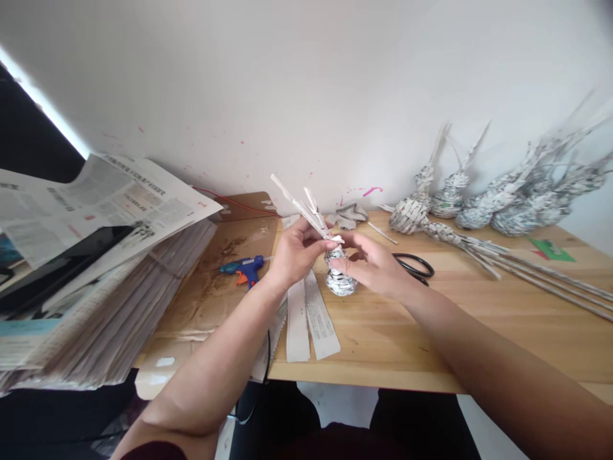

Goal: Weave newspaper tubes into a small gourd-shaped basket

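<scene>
Between my hands stands a small woven newspaper vase (341, 282), round at the base and narrow at the neck. Rolled paper strips (306, 211) stick up from its top and lean left. My left hand (299, 250) pinches the strips at the neck, thumb pressed on them. Around the neck's other side curls my right hand (366, 259), fingers and thumb on the woven wall. Flat newspaper strips (322, 319) lie on the table just below. A blue glue gun (249, 269) rests left of my left hand. Black-handled scissors (414, 265) are partly hidden behind my right forearm.
Several woven newspaper vases (479, 198) stand along the wall at the right, with long paper rolls (541, 268) in front. A tall newspaper stack (158, 287) fills the left. Cardboard (191, 306) lies under the glue gun. A crumpled grey cloth (352, 214) is at the back.
</scene>
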Motion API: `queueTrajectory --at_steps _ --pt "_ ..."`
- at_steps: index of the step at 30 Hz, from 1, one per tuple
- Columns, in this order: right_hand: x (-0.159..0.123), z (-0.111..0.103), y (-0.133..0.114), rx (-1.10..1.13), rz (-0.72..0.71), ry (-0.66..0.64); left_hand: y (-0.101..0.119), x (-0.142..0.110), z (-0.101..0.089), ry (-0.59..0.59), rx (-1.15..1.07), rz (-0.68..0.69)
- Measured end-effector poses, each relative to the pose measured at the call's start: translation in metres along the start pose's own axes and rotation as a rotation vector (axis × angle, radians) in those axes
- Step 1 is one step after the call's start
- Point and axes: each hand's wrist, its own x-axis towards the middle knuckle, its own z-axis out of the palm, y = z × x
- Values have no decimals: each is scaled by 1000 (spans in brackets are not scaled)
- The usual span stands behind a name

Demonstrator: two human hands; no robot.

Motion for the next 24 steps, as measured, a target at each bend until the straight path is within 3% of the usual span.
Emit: queueTrajectory --at_steps 2,4,8,13,18,24 --pt "-2 2 1 -6 21 -124 1 1 -2 -29 -1 -7" --pt "-5 4 1 -87 -24 -139 1 1 -5 -67 19 -29" --pt "-10 10 -2 -391 -137 -17 -1 2 -7 -115 67 -65" --pt "-12 14 -2 -567 -283 152 -2 -2 0 -40 134 12" --pt "-7 13 4 -644 -397 271 0 -1 4 -60 81 116" --pt "-7 14 8 -599 -396 270 8 -2 -1 -57 185 128"
